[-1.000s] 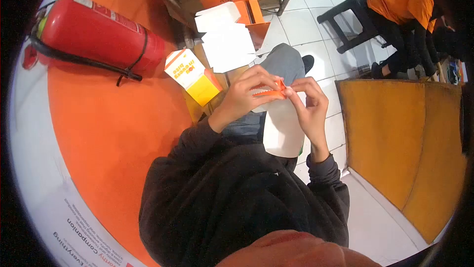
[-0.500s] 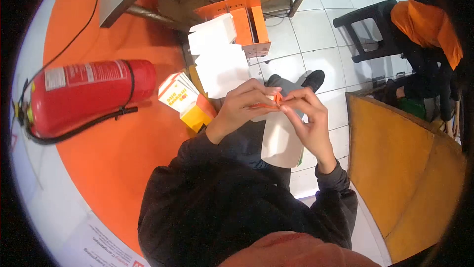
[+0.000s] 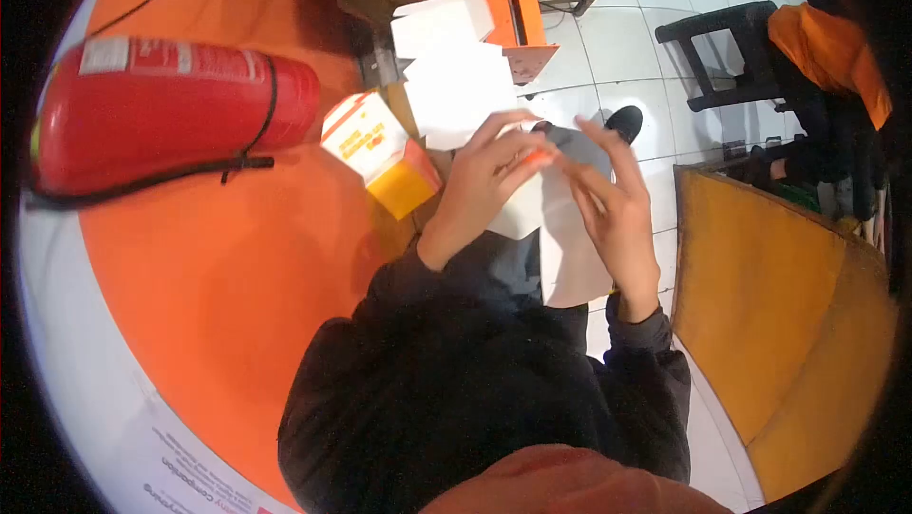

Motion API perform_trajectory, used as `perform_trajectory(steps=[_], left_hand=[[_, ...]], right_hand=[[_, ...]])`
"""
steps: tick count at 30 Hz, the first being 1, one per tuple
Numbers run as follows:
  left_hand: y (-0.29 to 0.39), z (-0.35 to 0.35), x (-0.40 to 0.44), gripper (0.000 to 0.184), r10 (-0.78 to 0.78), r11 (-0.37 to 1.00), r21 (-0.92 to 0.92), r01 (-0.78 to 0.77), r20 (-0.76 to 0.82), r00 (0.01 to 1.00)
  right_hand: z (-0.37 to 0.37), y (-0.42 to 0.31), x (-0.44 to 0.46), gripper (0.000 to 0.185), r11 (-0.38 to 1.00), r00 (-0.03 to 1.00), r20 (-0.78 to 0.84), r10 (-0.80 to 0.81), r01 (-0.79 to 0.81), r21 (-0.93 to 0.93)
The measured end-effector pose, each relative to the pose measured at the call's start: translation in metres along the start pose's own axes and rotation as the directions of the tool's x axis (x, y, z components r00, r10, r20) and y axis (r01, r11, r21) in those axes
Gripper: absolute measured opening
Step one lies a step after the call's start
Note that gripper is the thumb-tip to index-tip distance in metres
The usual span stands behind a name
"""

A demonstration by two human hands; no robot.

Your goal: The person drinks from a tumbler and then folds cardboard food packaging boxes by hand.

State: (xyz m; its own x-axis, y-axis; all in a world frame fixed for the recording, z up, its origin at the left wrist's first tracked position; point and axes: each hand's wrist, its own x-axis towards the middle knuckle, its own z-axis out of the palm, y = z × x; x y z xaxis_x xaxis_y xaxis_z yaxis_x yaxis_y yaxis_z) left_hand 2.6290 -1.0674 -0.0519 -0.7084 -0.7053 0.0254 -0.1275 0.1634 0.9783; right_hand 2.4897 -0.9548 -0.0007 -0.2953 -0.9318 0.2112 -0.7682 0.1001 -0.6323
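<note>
My left hand (image 3: 487,179) is closed on the folded orange-and-white edge of a thin white carton blank (image 3: 576,262), its fingers bent over the top. The blank's pale inner face hangs down over my legs, below and between my hands. My right hand (image 3: 619,215) is beside it, slightly blurred, with fingers apart and one raised; the tips are close to the orange edge, and whether one touches it I cannot tell. Left of my hands, printed yellow-and-white cartons (image 3: 380,148) lie together. Beyond them are white unfolded carton sheets (image 3: 461,96).
An orange box (image 3: 518,15) stands behind the white sheets. A red fire extinguisher (image 3: 180,115) lies at left on the orange surface (image 3: 237,324). A dark stool (image 3: 727,58), another person's orange garment (image 3: 826,58) and a brown panel (image 3: 769,305) are on the right.
My right hand has parted its fingers from the pinch at the orange edge and lifted one. My left hand keeps its grip. The whole view has shifted slightly.
</note>
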Motion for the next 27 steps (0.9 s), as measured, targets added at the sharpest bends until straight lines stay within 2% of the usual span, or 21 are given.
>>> perform_trajectory(steps=[3, 4, 5, 7, 8, 11, 13, 14, 16, 17, 18, 19, 20, 21, 22, 23, 25, 27], left_hand=[[0.010, -0.014, 0.001, 0.014, 0.022, 0.994, -0.101, -0.032, -0.097, 0.995], [0.009, -0.024, -0.004, 0.013, -0.077, 0.995, -0.074, 0.073, -0.051, 0.996], [0.007, -0.033, -0.009, 0.013, -0.065, 0.995, -0.079, 0.063, -0.021, 0.998], [-0.006, -0.044, -0.013, 0.013, -0.034, 0.995, -0.089, 0.037, 0.033, 0.999], [-0.031, -0.042, -0.014, 0.014, 0.055, 0.995, -0.088, -0.052, 0.035, 0.998], [-0.042, -0.043, -0.031, 0.015, -0.077, 0.996, -0.043, 0.082, 0.098, 0.992], [-0.038, -0.043, -0.041, 0.017, -0.163, 0.979, -0.097, 0.178, 0.141, 0.976], [-0.035, -0.043, -0.044, 0.019, -0.204, 0.967, -0.120, 0.226, 0.171, 0.964], [-0.019, -0.036, -0.055, 0.024, -0.202, 0.960, 0.204, 0.191, 0.035, 0.979], [-0.006, -0.032, -0.062, 0.027, -0.183, 0.915, 0.362, 0.181, -0.029, 0.983], [0.023, -0.031, -0.067, 0.030, -0.183, 0.888, 0.421, 0.183, -0.039, 0.982], [0.028, -0.029, -0.068, 0.030, -0.010, 0.942, 0.335, -0.002, 0.034, 0.999], [0.030, -0.030, -0.069, 0.031, 0.169, 0.955, 0.232, -0.186, 0.093, 0.981], [0.031, -0.031, -0.071, 0.033, 0.343, 0.926, 0.117, -0.359, 0.135, 0.930], [0.023, -0.028, -0.082, 0.031, 0.217, 0.976, -0.074, -0.205, 0.234, 0.948], [0.023, -0.022, -0.090, 0.030, 0.183, 0.980, -0.118, -0.161, 0.205, 0.961], [0.026, -0.006, -0.103, 0.029, 0.111, 0.975, -0.208, -0.080, 0.143, 0.984], [0.022, 0.016, -0.115, 0.024, 0.197, 0.960, -0.182, -0.211, -0.090, 0.976]], right_hand=[[0.007, -0.039, -0.014, 0.027, 0.993, 0.997, -0.040, -0.059, 0.055, -0.100], [0.006, -0.051, -0.024, 0.028, 0.997, 0.997, 0.067, -0.022, 0.018, 0.069], [0.008, -0.058, -0.034, 0.028, 0.979, 0.977, 0.213, 0.013, -0.056, 0.197], [0.022, -0.068, -0.051, 0.028, 0.992, 0.966, 0.247, -0.075, 0.049, 0.113], [0.025, -0.071, -0.058, 0.029, 0.991, 0.964, 0.237, -0.118, 0.099, 0.090], [0.021, -0.080, -0.068, 0.030, 0.969, 0.946, 0.214, -0.245, 0.240, 0.049], [0.013, -0.089, -0.074, 0.029, 0.954, 0.935, 0.194, -0.298, 0.292, 0.058], [0.011, -0.087, -0.078, 0.027, 0.962, 0.945, 0.180, -0.273, 0.267, 0.053], [0.007, -0.079, -0.086, 0.023, 0.976, 0.966, 0.143, -0.217, 0.213, 0.040], [0.005, -0.077, -0.087, 0.020, 0.981, 0.977, 0.095, -0.192, 0.186, 0.062], [0.004, -0.074, -0.087, 0.018, 0.984, 0.986, 0.046, -0.161, 0.156, 0.086], [0.003, -0.071, -0.087, 0.016, 0.986, 0.992, -0.006, -0.127, 0.127, 0.112], [0.005, -0.069, -0.090, 0.013, 0.981, 0.997, -0.059, -0.050, 0.060, 0.185], [0.004, -0.068, -0.090, 0.012, 0.980, 0.996, -0.083, -0.038, 0.053, 0.192], [0.001, -0.069, -0.091, 0.012, 0.978, 0.994, -0.107, -0.022, 0.043, 0.202], [-0.003, -0.070, -0.091, 0.011, 0.977, 0.992, -0.127, -0.007, 0.035, 0.212], [-0.007, -0.077, -0.097, 0.011, 0.956, 0.974, -0.116, 0.194, -0.161, 0.244], [-0.003, -0.077, -0.102, 0.011, 0.920, 0.930, -0.137, 0.340, -0.299, 0.254]])
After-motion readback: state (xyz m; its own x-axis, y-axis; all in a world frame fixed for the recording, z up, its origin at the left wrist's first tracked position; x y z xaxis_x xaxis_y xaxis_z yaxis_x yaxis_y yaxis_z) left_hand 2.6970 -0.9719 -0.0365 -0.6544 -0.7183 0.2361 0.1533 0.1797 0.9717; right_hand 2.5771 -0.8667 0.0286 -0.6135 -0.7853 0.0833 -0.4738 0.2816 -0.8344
